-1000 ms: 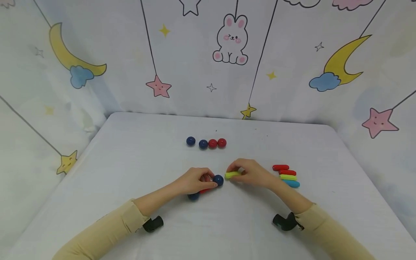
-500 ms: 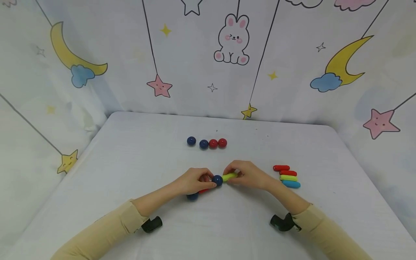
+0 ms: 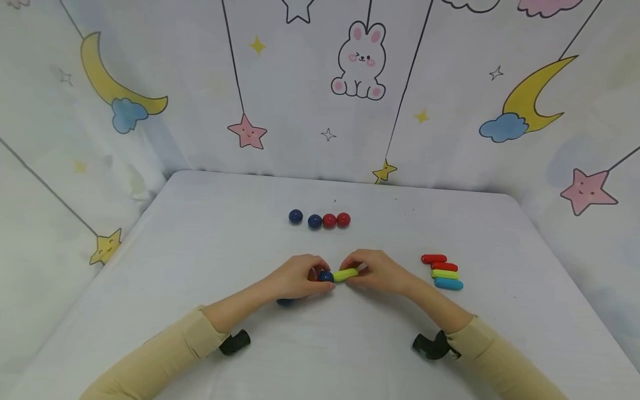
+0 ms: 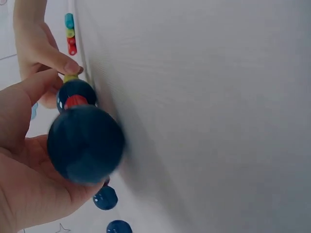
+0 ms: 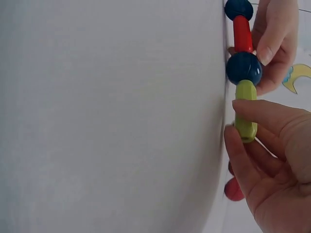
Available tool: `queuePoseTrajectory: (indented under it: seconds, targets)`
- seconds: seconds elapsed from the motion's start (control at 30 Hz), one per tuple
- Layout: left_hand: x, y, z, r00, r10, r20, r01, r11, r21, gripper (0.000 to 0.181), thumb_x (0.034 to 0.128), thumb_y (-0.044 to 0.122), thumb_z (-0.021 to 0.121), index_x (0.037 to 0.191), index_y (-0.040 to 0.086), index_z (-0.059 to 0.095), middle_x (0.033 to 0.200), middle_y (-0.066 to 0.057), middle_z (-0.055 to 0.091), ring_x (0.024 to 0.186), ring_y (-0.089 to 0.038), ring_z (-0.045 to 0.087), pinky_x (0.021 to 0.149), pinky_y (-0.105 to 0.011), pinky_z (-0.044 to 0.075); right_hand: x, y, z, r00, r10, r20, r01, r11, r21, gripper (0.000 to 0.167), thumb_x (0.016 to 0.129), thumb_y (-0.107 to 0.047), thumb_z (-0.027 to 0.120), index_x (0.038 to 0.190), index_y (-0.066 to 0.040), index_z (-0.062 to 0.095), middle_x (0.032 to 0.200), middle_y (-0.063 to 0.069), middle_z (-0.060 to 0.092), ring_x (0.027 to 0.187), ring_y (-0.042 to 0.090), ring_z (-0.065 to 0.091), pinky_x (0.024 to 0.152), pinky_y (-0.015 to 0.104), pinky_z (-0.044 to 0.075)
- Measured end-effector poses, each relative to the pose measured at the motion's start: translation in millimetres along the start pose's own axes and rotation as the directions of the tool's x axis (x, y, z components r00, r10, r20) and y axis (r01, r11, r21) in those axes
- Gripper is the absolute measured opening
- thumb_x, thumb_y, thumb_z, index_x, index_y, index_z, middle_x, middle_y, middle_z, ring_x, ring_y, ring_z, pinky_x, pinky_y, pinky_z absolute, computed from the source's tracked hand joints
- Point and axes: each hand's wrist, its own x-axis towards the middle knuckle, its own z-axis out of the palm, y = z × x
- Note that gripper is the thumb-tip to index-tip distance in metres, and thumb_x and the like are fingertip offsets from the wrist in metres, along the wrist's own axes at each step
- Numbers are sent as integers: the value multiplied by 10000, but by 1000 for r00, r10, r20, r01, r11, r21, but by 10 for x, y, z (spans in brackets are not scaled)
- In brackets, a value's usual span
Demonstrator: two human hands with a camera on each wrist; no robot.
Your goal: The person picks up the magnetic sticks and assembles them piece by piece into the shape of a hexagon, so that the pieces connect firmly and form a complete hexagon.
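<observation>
My left hand point(image 3: 297, 276) grips a chain made of a near blue ball point(image 4: 86, 144), a red rod point(image 5: 243, 35) and a second blue ball point(image 3: 325, 276). In the right wrist view its thumb lies against that second ball. My right hand point(image 3: 377, 270) pinches a yellow-green rod point(image 5: 246, 111) between thumb and fingers. One end of this rod touches the second blue ball, in line with the red rod. In the head view, the left hand hides much of the red rod and of the chain's near ball.
Behind the hands, two blue balls point(image 3: 315, 221) and two red balls point(image 3: 329, 220) sit in a loose row on the white table point(image 3: 200, 233). Red, yellow-green and blue rods point(image 3: 448, 284) lie to the right. A patterned cloth point(image 3: 280, 83) hangs behind the table.
My right hand has moved left, bringing the yellow-green rod from apart to touching the blue ball. The chain in my left hand has shifted slightly left.
</observation>
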Motion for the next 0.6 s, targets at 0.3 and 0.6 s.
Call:
queuePoseTrajectory:
  seconds: [0.3, 0.6]
  targets:
    - [38, 108, 28, 999, -2, -43, 7, 993, 116, 250, 889, 309, 712, 1049, 118, 695, 907, 45, 633, 792, -107, 541, 683, -276, 455, 74, -52, 87, 1000, 10, 10, -10, 1000, 22, 241, 876, -82, 725, 1107, -92, 658, 1037, -5, 653, 956, 150, 605, 816, 250, 529]
    - [27, 87, 14, 997, -34, -73, 42, 993, 108, 156, 888, 301, 719, 932, 152, 708, 852, 79, 645, 767, -88, 546, 684, -295, 463, 137, -29, 45, 996, 76, -54, -77, 997, -2, 205, 900, -211, 719, 1084, -131, 675, 994, -50, 655, 921, 134, 601, 825, 280, 529]
